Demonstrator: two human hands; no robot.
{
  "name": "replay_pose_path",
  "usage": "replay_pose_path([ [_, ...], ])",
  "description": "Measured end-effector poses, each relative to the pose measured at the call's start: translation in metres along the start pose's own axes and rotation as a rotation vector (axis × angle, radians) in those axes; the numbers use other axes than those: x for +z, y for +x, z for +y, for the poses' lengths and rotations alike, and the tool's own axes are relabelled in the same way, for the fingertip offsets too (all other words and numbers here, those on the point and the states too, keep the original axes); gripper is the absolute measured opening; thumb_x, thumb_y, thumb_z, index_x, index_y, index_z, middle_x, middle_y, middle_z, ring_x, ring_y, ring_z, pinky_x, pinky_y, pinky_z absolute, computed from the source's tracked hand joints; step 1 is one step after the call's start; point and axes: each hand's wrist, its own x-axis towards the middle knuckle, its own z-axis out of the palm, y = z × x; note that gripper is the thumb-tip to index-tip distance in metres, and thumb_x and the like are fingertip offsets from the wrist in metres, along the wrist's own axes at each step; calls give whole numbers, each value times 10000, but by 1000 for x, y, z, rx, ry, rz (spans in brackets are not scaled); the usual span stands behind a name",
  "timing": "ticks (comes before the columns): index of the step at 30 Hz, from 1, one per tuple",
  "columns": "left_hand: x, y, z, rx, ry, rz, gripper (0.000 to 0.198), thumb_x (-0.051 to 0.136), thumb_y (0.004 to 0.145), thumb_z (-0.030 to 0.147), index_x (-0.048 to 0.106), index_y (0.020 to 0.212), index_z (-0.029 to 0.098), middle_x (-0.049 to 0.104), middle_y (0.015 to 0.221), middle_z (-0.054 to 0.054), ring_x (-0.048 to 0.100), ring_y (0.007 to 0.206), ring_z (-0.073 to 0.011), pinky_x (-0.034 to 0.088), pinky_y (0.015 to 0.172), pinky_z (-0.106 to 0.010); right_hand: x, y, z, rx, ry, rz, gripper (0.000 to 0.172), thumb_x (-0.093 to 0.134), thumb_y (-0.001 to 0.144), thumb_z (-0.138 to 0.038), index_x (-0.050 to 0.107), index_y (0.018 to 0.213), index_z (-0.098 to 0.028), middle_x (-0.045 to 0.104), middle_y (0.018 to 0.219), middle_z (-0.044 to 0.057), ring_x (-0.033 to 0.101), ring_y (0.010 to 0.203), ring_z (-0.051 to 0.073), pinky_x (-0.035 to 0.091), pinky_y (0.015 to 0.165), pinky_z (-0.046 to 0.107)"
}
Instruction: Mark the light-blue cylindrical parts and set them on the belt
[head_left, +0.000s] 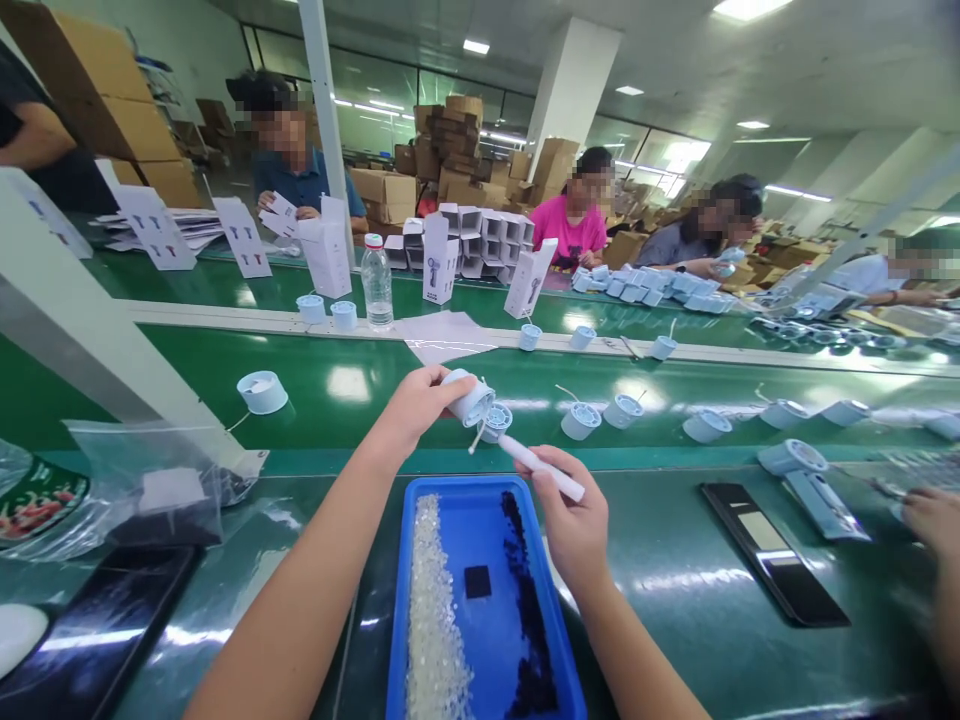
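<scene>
While the left hand point(418, 403) pinches a seemingly light, brittle plastic housing point(469, 397) by its side above the tray point(457, 483), the right hand point(576, 528) grips a white tool point(541, 468).

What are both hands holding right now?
Left hand: closed on a pale-blue round part.
Right hand: closed on a white stick tool.

Left hand point(416, 405) and right hand point(574, 525) close together, fingers point(444, 384) curled.
</scene>
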Motion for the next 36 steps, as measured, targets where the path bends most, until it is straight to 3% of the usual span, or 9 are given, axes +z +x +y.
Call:
replay_pose_path([
  [3,5,-1,-1,-5,37,-13,336,723,645,438,528,684,167,582,728,-12,556,685,-142,471,654,-284,0,1,0,74,67,11,237,584,861,-350,630,1034,-194,718,943,94,684,871,230,558,780,388],
  [12,9,-6,2,11,75,-73,335,721,638,435,530,704,168,558,745,-8,535,705,-140,458,657,-280,2,0,-2,153,40,-13,269,603,841,-392,646,1012,-189,742,921,92,702,850,233,571,753,352],
  [21,24,-11,6,93,222,-22,343,652,684,455,434,656,192,460,630,33,433,578,-113,344,528,-233,1,-4,3,22,9,-70,284,537,885,-378,623,1090,-201,701,988,89,664,882,219,533,792,345],
  [24,39,-15,4,168,173,64,274,663,667,396,479,682,193,473,625,37,423,567,-112,330,507,-227,3,-3,0,44,-27,-85,344,497,888,-419,613,1116,-188,657,811,42,599,655,158,491,601,267],
  [26,51,-16,-1,255,7,159,273,673,665,371,468,652,192,470,634,39,409,561,-103,322,500,-223,5,-3,-4,103,-87,-202,346,468,893,-422,633,1079,-183,535,608,-20,457,495,115,374,464,232],
  [28,60,-17,-6,344,-168,287,352,684,682,366,402,577,183,426,604,46,371,542,-88,309,497,-218,8,-3,-8,125,-135,-308,331,437,904,-416,652,992,-181,419,530,-48,357,453,95,285,435,229],
  [31,68,-18,-13,378,-290,431,481,690,710,376,303,511,173,297,525,59,281,497,-78,264,471,-219,15,-6,-11,152,-82,-295,368,421,903,-473,633,876,-175,371,527,-53,318,463,87,250,439,227],
  [36,70,-19,-20,351,-325,452,446,692,719,382,343,534,175,321,530,59,291,499,-79,259,465,-218,23,-10,-9,307,153,-274,509,385,870,-633,595,824,-172,306,487,-71,255,426,84,202,393,226],
])
